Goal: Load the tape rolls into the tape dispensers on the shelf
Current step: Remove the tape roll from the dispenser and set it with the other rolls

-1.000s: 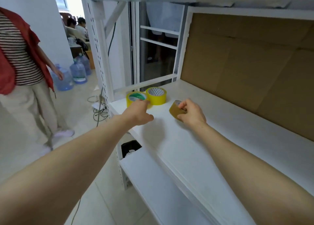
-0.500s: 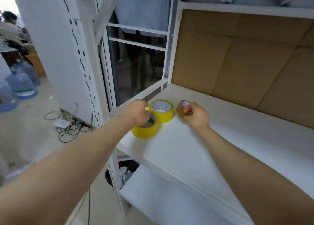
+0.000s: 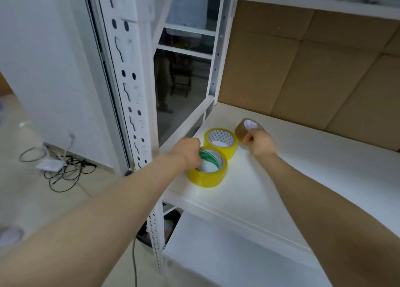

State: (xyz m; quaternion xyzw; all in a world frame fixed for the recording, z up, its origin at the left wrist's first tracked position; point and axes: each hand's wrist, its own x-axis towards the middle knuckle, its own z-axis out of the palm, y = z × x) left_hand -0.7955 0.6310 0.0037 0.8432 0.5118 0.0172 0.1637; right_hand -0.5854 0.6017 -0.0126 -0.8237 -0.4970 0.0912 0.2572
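Clamped over the nearest rim, my left hand has its fingers hooked down into the core of the nearer yellow roll, which sits flat close to the front corner of the shelf. A moment ago this hand only hovered short of the roll; now it has closed on it, so I judge this roll is ready to lift.

Just beyond my left knuckles, touching the first roll, the second yellow roll lies flat and untouched, between my two hands.

Farther back, my right hand pinches the brown roll, thumb and fingers curled tight on its near edge. The roll is tipped up on its edge with its pale core facing me. It has travelled with my hand toward the back corner and now stands just beside the second yellow roll.

No dispenser shows anywhere near either hand, so loading has not begun; I judge I am still gathering rolls.
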